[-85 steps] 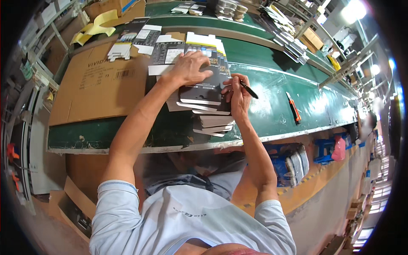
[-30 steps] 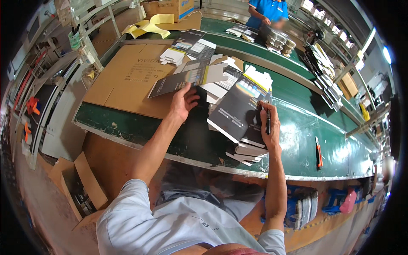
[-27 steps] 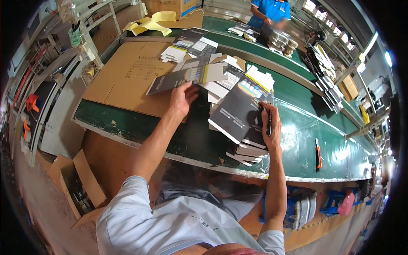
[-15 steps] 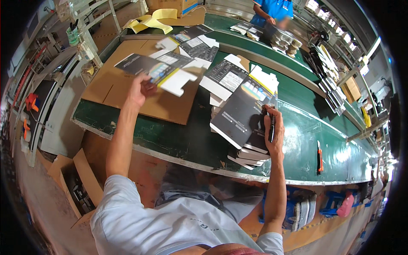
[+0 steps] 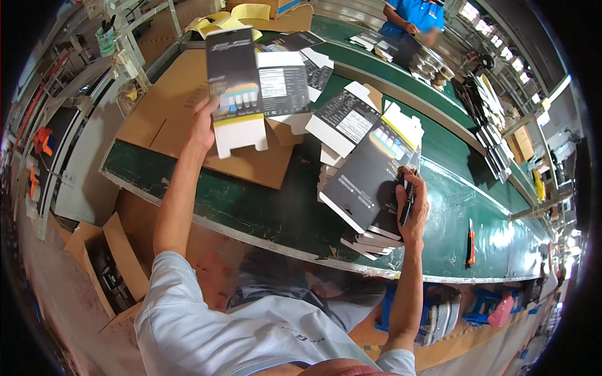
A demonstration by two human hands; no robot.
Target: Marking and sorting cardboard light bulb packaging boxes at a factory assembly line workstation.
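Note:
My left hand (image 5: 202,125) is closed on the edge of a flattened black-and-white printed carton (image 5: 233,69), raised above a brown cardboard sheet (image 5: 160,119). White flaps and a yellow stripe show on that carton. At the right edge of a stack of similar flattened cartons (image 5: 359,182), my right hand (image 5: 415,210) is closed around a black marker pen (image 5: 407,205). Its fingers lie against the top carton. More flattened cartons (image 5: 318,74) rest beyond the raised one, partly hidden by it.
An orange utility knife (image 5: 470,244) lies on the green workbench (image 5: 269,219), right of the stack. Yellow sheets (image 5: 219,24) are at the far left. Across the bench, a person in blue (image 5: 426,14) stands by stacked pieces. An open brown box (image 5: 116,266) sits below on the left.
My left hand has turned the carton from lying slanted to upright, its printed side toward me. My right hand stays at the stack with the marker pen. The whole view has shifted slightly.

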